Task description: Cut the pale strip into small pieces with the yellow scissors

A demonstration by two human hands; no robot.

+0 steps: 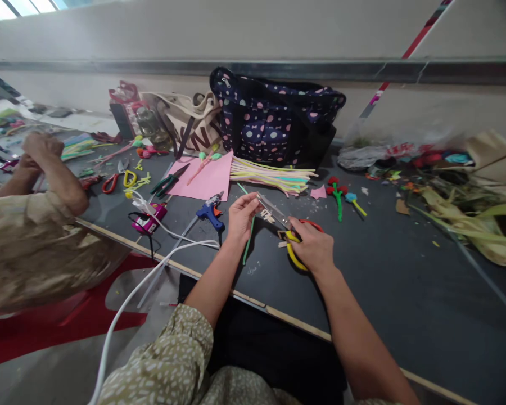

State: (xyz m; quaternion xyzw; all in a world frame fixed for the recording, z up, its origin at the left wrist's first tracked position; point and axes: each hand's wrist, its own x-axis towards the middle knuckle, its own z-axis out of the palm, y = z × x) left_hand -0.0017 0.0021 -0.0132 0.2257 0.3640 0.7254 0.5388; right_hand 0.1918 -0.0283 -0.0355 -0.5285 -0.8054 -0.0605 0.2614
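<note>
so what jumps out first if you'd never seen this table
The two hands at centre: the right hand holds yellow-and-red scissors, and the left hand pinches a green pipe cleaner. Behind them stands a dark polka-dot bag, with a pastel bundle of pipe cleaners in front.

This was a shared craft workspace, set up along a plain wall. A long dark table (pixel 405 292) carried handicraft supplies: a bundle of pastel pipe cleaners (pixel 274 175) near the far edge, a pink sheet of paper (pixel 208 179), a blue glue gun (pixel 211 214) with its white cord (pixel 152 281) running off the near edge, pliers (pixel 167 181) and red-and-yellow scissors (pixel 118 180). Finished little flowers (pixel 337 194) lay at the middle. Bags (pixel 274 118) stood against the far edge, dried leaves (pixel 468 219) piled toward the right end, and another person's arm (pixel 54 174) worked at the left end.
</note>
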